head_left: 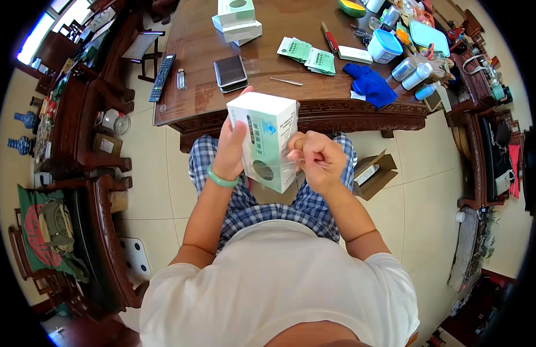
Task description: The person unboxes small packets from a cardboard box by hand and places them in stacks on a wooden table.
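A white and light-green cardboard box [262, 139] is held up tilted over my lap, beyond the near edge of the table. My left hand [229, 147] grips its left side, with the thumb on the printed face and fingers behind; a pale green bangle circles that wrist. At the box's right side my right hand [320, 161] is closed, its fingertips pinching clear plastic film [290, 169] that hangs loose from the box's edge. The underside of the box is hidden from view.
The dark wooden table [193, 34] bears similar stacked boxes [238, 23], green packets [308, 55], a black case [230, 73], a remote [162, 78], a red-handled knife [329, 38], a blue cloth [370, 85] and a lidded tub [385, 46]. An open carton [376, 176] stands on the floor to my right.
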{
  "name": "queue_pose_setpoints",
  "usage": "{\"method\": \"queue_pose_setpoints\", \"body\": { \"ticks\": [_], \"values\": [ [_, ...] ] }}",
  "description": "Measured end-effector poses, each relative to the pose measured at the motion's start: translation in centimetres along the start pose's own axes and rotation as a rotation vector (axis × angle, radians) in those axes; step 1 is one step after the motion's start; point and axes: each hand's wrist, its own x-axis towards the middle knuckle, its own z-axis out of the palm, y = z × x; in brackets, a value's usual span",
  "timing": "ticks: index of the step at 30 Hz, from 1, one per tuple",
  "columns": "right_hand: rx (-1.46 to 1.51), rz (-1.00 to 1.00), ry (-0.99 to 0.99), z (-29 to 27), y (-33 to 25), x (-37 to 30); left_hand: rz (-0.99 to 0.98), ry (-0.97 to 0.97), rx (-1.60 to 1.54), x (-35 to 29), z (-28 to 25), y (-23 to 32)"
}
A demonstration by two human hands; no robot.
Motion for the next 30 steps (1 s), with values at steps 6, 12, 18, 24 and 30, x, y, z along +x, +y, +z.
{"method": "queue_pose_setpoints", "body": {
  "ticks": [6,12,18,24,30],
  "values": [
    [0.246,0.271,0.349,-0.1,1.8,-0.6,0.153,0.208,0.067,-0.6,-0.5,0.5],
    [-0.417,0.485,-0.036,-0.3,0.1,1.1,0.264,0.281,0.114,-0.6,-0.5,0.9],
    [-0.499,0.847,-0.302,-4.0,0.1,-1.1,0.164,0.424,-0.07,1.1,-1.7,0.5],
    [-0.574,0.797,0.705,-15.0,1.4,-9.6,0.196,0.475,-0.234,1.8,-0.4,0.4],
    [-1.627,1.165,0.791,-29.7,3.0,-24.8,0.076,0.405,-0.332,1.8,0.2,-1.9]
  ]
}}
